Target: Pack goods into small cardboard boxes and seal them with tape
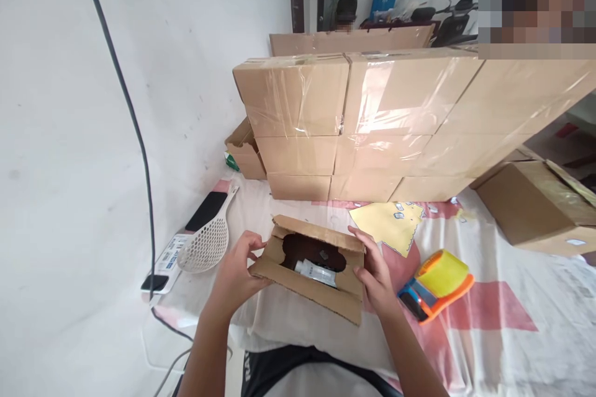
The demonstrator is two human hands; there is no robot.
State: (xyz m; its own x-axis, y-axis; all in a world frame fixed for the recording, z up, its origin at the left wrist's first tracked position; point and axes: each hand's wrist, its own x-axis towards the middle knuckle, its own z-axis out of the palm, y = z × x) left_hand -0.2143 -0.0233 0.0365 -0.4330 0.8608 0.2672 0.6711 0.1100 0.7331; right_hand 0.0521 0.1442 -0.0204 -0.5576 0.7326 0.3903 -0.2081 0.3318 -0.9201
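Brown corrugated cardboard forms the small open cardboard box, held at six o'clock in the view, just above the cloth-covered surface or touching it (I cannot tell which). The left hand comes up from seven o'clock, palm inward, its fingers curled and pinching the box's left end with the thumb along the near flap. The right hand reaches from five o'clock, pinching the right end, index finger stretched towards the far corner and thumb bent lower down. Rough-edged flaps frame the dark, round-lobed interior, where a smooth whitish tube lies slantwise. At nine o'clock from the box is a pale perforated strainer; at three, a yellow, orange and blue object; towards one, glossy-taped stacked cartons.
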